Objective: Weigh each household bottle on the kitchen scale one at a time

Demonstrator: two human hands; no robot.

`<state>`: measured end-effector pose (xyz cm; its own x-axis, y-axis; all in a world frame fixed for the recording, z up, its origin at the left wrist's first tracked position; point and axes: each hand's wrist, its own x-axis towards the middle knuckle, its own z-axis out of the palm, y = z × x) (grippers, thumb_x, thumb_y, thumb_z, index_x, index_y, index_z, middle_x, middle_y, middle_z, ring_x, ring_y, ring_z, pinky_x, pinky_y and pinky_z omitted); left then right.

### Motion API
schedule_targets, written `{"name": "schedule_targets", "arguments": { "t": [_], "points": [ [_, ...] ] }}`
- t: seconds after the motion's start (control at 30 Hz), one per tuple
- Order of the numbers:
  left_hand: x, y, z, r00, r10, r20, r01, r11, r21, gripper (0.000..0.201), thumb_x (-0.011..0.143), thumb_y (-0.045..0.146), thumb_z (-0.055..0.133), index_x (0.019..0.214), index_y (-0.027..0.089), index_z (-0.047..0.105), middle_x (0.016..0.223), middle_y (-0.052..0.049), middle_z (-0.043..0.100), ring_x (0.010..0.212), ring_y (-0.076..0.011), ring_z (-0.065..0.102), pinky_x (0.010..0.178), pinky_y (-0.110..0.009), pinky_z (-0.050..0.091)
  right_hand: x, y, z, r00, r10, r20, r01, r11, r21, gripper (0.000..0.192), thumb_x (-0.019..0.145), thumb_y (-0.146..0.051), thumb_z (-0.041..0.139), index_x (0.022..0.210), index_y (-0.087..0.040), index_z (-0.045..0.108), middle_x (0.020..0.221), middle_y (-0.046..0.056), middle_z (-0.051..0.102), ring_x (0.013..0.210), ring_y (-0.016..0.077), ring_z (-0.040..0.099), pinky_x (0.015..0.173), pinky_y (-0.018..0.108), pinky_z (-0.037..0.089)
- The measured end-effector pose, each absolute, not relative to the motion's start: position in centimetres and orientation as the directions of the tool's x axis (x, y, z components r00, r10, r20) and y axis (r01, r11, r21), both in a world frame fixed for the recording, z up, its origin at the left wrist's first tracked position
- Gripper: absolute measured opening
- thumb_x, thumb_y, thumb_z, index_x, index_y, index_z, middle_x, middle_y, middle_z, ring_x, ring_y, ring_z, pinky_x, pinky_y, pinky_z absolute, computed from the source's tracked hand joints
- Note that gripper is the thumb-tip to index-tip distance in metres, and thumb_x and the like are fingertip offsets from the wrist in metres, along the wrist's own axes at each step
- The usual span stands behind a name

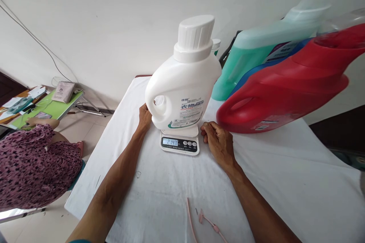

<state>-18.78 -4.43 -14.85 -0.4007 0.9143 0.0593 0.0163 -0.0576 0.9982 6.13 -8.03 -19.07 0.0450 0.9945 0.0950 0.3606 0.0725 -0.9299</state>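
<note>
The tall white jug [182,83] on the small scale [180,142] could tip toward 3 o'clock if the left hand [145,117], touching its handle side, pushes, while the loosely curled right hand [217,141] holds nothing.

A plain home room: white wall [114,15], tiled floor [85,125], cloth-covered table [285,182].

Desk [285,182] front is open cloth, only a pink cord [209,222] lying there. Right of the scale [180,143], red jug [285,87] blocks (green one [256,49] behind). Left side free.
</note>
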Motion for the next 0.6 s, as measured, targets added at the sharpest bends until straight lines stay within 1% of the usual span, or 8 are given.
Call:
{"name": "schedule_targets", "arguments": {
  "t": [0.17,0.37,0.43,0.47,0.53,0.6],
  "points": [
    [-19.0,-4.2,-15.0,-0.390,0.918,0.063,0.025,-0.058,0.998,0.050,0.086,0.031,0.083,0.059,0.020,0.042,0.059,0.005,0.038,0.061,-0.0107,0.031,0.058,-0.028,0.029,6.1,-8.1,-18.9,0.042,0.996,0.080,0.349,0.060,-0.935,0.043,0.095,-0.059,0.049,0.073,-0.024,0.061,0.064,0.002,0.065,0.054,0.0169,0.054,0.060,0.031,0.047],
    [-18.9,-4.2,-15.4,-0.410,0.911,0.037,0.013,-0.035,0.999,0.045,0.086,0.026,0.082,0.059,0.019,0.047,0.058,0.004,0.042,0.061,-0.0111,0.035,0.059,-0.028,0.032,6.1,-8.1,-18.9,0.040,0.996,0.075,0.346,0.057,-0.936,0.043,0.095,-0.059,0.049,0.073,-0.024,0.061,0.064,0.002,0.065,0.055,0.0171,0.054,0.061,0.031,0.047],
    [-19.1,-3.9,-15.8,-0.431,0.902,0.025,-0.002,-0.029,1.000,0.042,0.086,0.028,0.081,0.060,0.019,0.050,0.059,0.004,0.045,0.061,-0.0116,0.039,0.060,-0.027,0.035,6.1,-8.1,-19.0,0.039,0.996,0.082,0.346,0.064,-0.936,0.044,0.095,-0.059,0.050,0.073,-0.024,0.061,0.064,0.002,0.065,0.055,0.0170,0.054,0.060,0.031,0.047],
    [-19.4,-3.6,-15.9,-0.450,0.893,0.024,-0.018,-0.035,0.999,0.040,0.088,0.032,0.080,0.062,0.019,0.052,0.060,0.003,0.048,0.062,-0.0121,0.041,0.060,-0.027,0.037,6.1,-8.1,-19.0,0.041,0.996,0.085,0.343,0.066,-0.937,0.044,0.096,-0.059,0.050,0.073,-0.024,0.061,0.064,0.002,0.065,0.055,0.0170,0.054,0.060,0.031,0.047],
    [-20.1,-3.2,-15.7,-0.489,0.872,0.035,-0.064,-0.076,0.995,0.039,0.093,0.047,0.071,0.069,0.020,0.057,0.064,0.001,0.054,0.062,-0.0136,0.048,0.061,-0.027,0.041,6.2,-8.0,-19.1,0.049,0.995,0.085,0.331,0.064,-0.941,0.044,0.096,-0.059,0.050,0.073,-0.024,0.061,0.065,0.002,0.065,0.055,0.0169,0.055,0.060,0.031,0.047],
    [-20.8,-3.1,-14.6,-0.501,0.860,0.094,-0.104,-0.167,0.980,0.050,0.097,0.066,0.057,0.077,0.021,0.062,0.070,-0.002,0.060,0.065,-0.0159,0.055,0.061,-0.028,0.045,6.2,-8.0,-19.1,0.054,0.995,0.079,0.311,0.059,-0.949,0.044,0.096,-0.059,0.050,0.074,-0.023,0.061,0.065,0.002,0.065,0.055,0.0167,0.055,0.058,0.030,0.046]
  ]
}}
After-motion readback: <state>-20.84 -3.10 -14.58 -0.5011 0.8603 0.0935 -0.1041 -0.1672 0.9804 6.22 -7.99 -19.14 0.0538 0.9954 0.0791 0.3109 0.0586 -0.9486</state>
